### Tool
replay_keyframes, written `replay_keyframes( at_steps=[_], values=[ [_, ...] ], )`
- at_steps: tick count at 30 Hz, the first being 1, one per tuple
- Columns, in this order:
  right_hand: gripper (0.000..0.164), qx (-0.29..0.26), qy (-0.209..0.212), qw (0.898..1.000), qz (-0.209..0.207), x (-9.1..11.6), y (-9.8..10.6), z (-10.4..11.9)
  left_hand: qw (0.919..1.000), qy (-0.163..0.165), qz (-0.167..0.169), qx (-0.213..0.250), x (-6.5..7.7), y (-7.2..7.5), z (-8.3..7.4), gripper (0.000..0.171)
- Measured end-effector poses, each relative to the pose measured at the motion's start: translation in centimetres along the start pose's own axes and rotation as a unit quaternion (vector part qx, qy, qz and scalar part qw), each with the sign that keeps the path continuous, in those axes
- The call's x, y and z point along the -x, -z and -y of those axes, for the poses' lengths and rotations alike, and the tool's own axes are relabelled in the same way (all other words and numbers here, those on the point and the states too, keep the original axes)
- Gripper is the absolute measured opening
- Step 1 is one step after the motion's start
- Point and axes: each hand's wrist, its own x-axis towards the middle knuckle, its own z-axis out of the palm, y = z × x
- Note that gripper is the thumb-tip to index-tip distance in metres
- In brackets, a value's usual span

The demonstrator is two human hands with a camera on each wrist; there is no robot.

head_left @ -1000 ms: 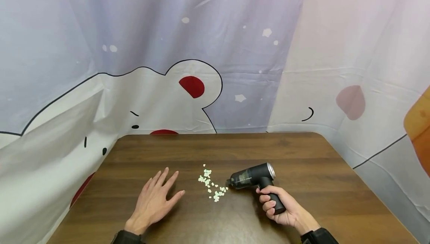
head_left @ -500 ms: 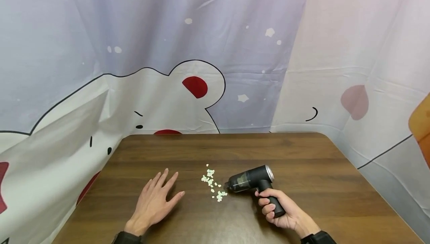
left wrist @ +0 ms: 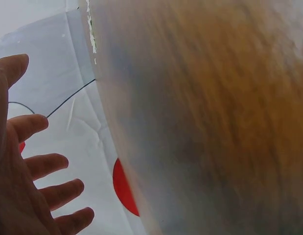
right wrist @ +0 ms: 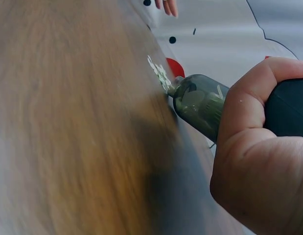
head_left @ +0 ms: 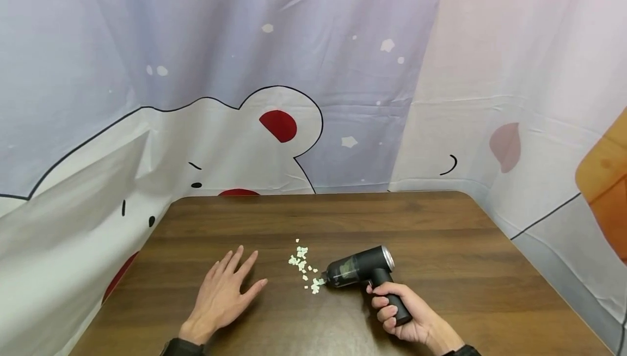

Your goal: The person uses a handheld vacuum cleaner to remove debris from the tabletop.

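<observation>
My right hand (head_left: 404, 312) grips the handle of a black handheld vacuum cleaner (head_left: 367, 263). Its see-through dust cup (right wrist: 200, 105) shows in the right wrist view, with pale matter inside. The narrow nozzle points left, its tip right at the near end of a scatter of small pale paper bits (head_left: 301, 262) on the table. My left hand (head_left: 220, 299) is left of the bits, palm down, fingers straight and spread, holding nothing. In the left wrist view the fingers (left wrist: 48, 166) of that hand stand apart from one another.
The wooden table (head_left: 441, 220) has rounded far corners. Behind it and along both sides hangs a printed curtain (head_left: 352, 73) with cartoon shapes, close to the table's edges.
The vacuum cleaner in my right hand has moved left and slightly nearer, its nozzle reaching the near bits. Several bits by the nozzle have gone from the table. My left hand stays put.
</observation>
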Motion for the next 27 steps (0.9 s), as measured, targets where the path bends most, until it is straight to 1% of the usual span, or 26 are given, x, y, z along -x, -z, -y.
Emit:
replay_keyframes(
  at_steps=[3,8,12,15,20,27],
  values=[
    [0.013,-0.002,-0.004,1.0,0.001,-0.4,-0.2,-0.3,1.0,0.005,0.006,0.0,0.2,0.0,0.1,0.068],
    [0.013,-0.015,-0.011,1.0,0.003,-0.8,-0.4,-0.6,0.9999,0.009,0.005,0.003,0.2,-0.1,0.3,0.069],
    [0.015,-0.01,-0.015,1.0,0.014,-1.2,-0.5,-0.6,0.9999,0.011,0.006,0.003,0.1,0.2,0.5,0.07],
    [0.015,-0.004,-0.014,1.0,0.018,-1.2,-0.6,-0.5,0.9998,0.014,0.01,0.005,0.0,0.4,0.4,0.07],
    [0.013,-0.005,-0.014,1.0,0.009,-0.9,-0.8,-0.7,0.9997,0.017,0.018,0.007,0.1,0.5,0.4,0.07],
    [0.013,0.002,-0.018,1.0,0.01,-1.2,-1.2,-1.3,0.9997,0.018,0.015,0.012,0.2,0.6,0.3,0.07]
  ],
)
